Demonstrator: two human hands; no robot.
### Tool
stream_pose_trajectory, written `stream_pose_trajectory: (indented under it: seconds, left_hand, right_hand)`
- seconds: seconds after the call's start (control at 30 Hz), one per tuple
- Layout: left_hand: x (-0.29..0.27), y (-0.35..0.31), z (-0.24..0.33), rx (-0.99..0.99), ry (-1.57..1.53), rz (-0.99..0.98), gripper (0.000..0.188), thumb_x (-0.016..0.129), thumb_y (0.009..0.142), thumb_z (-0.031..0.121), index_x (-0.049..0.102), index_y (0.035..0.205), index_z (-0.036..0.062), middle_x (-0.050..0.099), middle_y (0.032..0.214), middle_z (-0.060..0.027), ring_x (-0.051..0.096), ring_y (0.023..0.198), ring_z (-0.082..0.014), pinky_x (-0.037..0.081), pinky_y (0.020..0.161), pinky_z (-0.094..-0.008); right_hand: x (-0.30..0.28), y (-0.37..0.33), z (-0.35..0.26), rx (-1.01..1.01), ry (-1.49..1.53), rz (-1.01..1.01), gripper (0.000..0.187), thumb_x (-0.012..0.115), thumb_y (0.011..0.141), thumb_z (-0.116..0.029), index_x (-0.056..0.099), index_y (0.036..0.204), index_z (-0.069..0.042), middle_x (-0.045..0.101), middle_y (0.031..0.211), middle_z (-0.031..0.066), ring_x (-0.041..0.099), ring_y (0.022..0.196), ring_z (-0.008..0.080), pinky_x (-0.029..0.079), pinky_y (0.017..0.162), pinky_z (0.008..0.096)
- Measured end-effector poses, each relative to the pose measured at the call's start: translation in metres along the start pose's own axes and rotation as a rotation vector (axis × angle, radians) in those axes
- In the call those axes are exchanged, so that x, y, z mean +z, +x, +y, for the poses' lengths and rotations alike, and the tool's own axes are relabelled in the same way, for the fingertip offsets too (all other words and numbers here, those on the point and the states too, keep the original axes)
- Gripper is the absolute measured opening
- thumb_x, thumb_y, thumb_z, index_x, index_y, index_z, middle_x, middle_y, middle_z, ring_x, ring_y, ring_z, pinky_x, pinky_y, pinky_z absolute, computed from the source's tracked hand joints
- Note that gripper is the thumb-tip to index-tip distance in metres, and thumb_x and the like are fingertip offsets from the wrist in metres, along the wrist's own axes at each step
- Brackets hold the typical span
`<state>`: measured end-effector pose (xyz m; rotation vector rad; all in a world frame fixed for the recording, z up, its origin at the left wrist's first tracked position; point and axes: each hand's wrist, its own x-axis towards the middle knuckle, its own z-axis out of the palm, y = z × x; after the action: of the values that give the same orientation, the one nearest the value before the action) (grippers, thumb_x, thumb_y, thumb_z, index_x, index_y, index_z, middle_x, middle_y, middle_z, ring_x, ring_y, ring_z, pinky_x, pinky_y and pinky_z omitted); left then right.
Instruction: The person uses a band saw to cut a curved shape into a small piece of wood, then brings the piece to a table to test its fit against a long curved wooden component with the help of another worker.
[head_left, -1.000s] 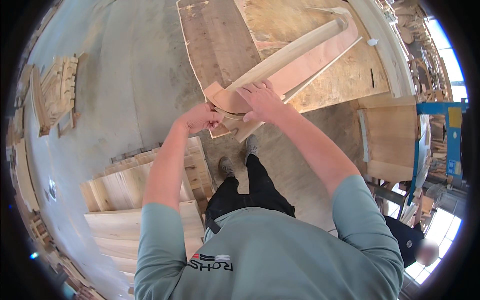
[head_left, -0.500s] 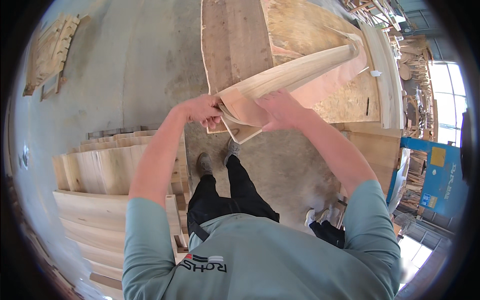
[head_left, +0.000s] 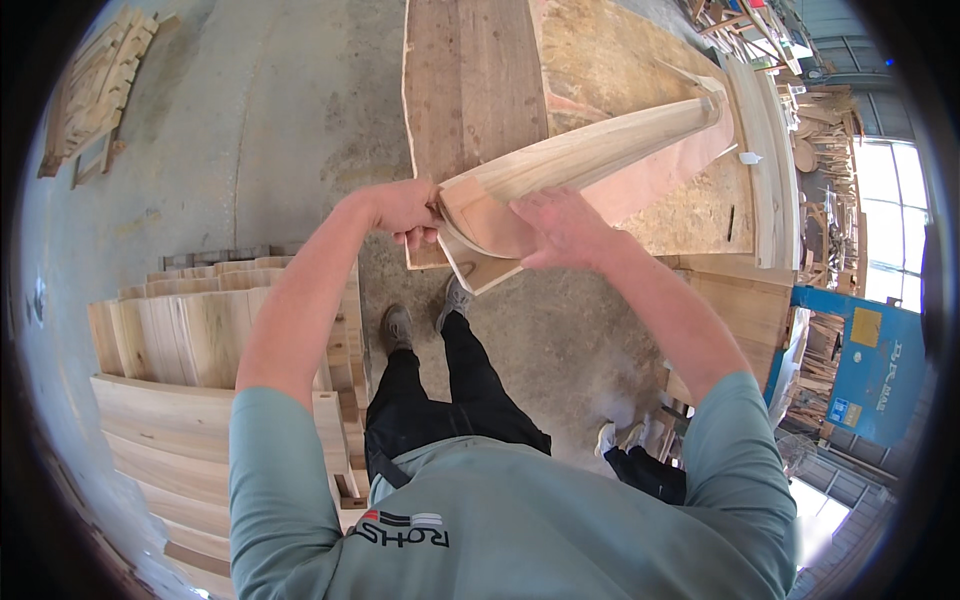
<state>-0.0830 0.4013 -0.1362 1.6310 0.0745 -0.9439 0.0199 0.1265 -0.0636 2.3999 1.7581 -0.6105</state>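
Note:
A long curved wooden panel (head_left: 600, 138) lies slantwise before me, its near end showing a pinkish patch and a bowed edge. Under that end is a pale flat board (head_left: 478, 268), its corner jutting toward me. My left hand (head_left: 408, 212) is closed at the panel's near left corner, fingers curled under. Whatever sits in those fingers is hidden, apart from a small dark edge by the thumb. My right hand (head_left: 565, 228) rests on the pinkish end, fingers stretched over the surface, the thumb toward the near edge.
Beneath the panel is a worn plywood worktop (head_left: 690, 215), with a brown board (head_left: 475, 90) on its left side. Stacked wooden panels (head_left: 180, 420) stand at my left. A blue metal machine (head_left: 870, 370) is at the right. Another person's shoes (head_left: 620, 438) show at lower right.
My left hand has shifted slightly along the panel's corner, with the wrist turned more over it. The right hand stays on the pinkish end. The whole view has tilted a little.

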Motion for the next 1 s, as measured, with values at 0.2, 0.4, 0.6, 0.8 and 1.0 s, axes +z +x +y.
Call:
stream_pose_trajectory:
  seconds: [0.2,0.4,0.6,0.8,1.0]
  left_hand:
    - [0.004,-0.002,-0.008,-0.073,-0.033,0.113,0.016,0.054,0.1,0.016,0.063,0.105,0.004,0.063,0.078,-0.0024,0.064,0.058,-0.0122,0.047,0.047,-0.0265]
    - [-0.004,-0.002,-0.016,-0.023,-0.075,0.112,0.021,0.05,0.101,0.014,0.062,0.117,0.0061,0.064,0.081,-0.0028,0.066,0.061,-0.0124,0.049,0.05,-0.0275]
    - [-0.014,0.0,-0.005,-0.045,0.098,0.052,0.02,0.049,0.1,0.012,0.061,0.115,0.0057,0.063,0.081,-0.002,0.066,0.065,-0.0124,0.047,0.053,-0.0282]
    - [-0.004,-0.001,-0.007,-0.074,0.052,0.112,0.03,0.051,0.097,0.012,0.059,0.125,0.0077,0.061,0.079,-0.0012,0.058,0.063,-0.0107,0.044,0.051,-0.0277]
    - [0.015,-0.02,-0.01,0.075,-0.186,0.32,0.038,0.058,0.094,0.015,0.058,0.131,0.006,0.061,0.084,-0.0018,0.057,0.073,-0.012,0.048,0.065,-0.0298]
  right_hand:
    - [-0.005,0.008,-0.002,-0.001,0.001,-0.022,0.068,0.077,0.068,-0.033,0.058,0.125,-0.003,0.065,0.118,0.0139,0.061,0.113,0.0317,0.046,0.096,0.0447]
    - [0.0,0.013,-0.003,0.009,-0.042,-0.001,0.066,0.077,0.068,-0.033,0.058,0.124,-0.003,0.065,0.118,0.0137,0.061,0.113,0.0312,0.046,0.096,0.044]
    - [0.002,0.013,0.0,-0.002,-0.03,0.03,0.071,0.078,0.069,-0.034,0.056,0.129,-0.003,0.064,0.123,0.0131,0.06,0.116,0.0306,0.045,0.099,0.0437]
    - [0.004,0.012,-0.001,-0.007,-0.008,0.015,0.073,0.079,0.069,-0.034,0.055,0.13,-0.003,0.064,0.123,0.0137,0.06,0.116,0.0308,0.044,0.1,0.0446]
    - [0.016,0.011,0.006,0.01,0.087,0.012,0.069,0.078,0.071,-0.033,0.052,0.127,-0.003,0.063,0.12,0.0169,0.061,0.114,0.0343,0.044,0.1,0.0459]
